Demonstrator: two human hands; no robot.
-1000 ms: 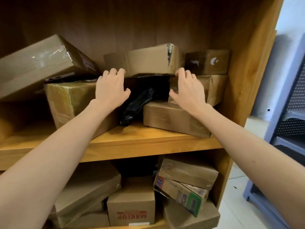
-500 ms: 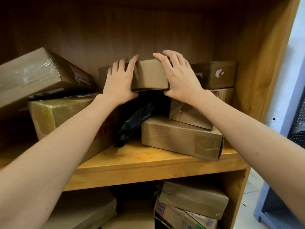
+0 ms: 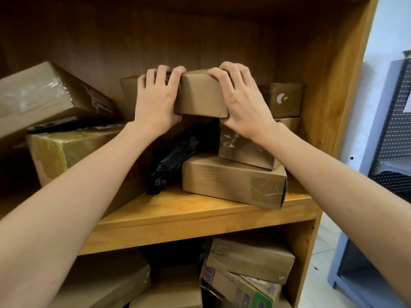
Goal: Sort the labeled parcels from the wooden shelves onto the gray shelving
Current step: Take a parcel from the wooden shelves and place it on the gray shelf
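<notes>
On upper wooden shelf (image 3: 200, 215), top of pile: you clamp brown parcel (image 3: 201, 94) between left hand (image 3: 155, 103) and right hand (image 3: 242, 103); fingers curled over its top edge, thumbs underneath, likely to lift it clear; gray shelving (image 3: 391, 134) waits at right.

Held parcel (image 3: 201, 94): plain brown. Shelf (image 3: 189, 221): honey-orange wood w/ darker brown back panel. Left of held parcel: yellowish-taped box (image 3: 73, 152); above it, brown box (image 3: 44, 96) w/ red-white label. Below held parcel: black bag (image 3: 178, 156). Right: dark brown box (image 3: 287, 100) w/ white mark. Far right: gray rack (image 3: 395, 130), white-dotted panels.
</notes>
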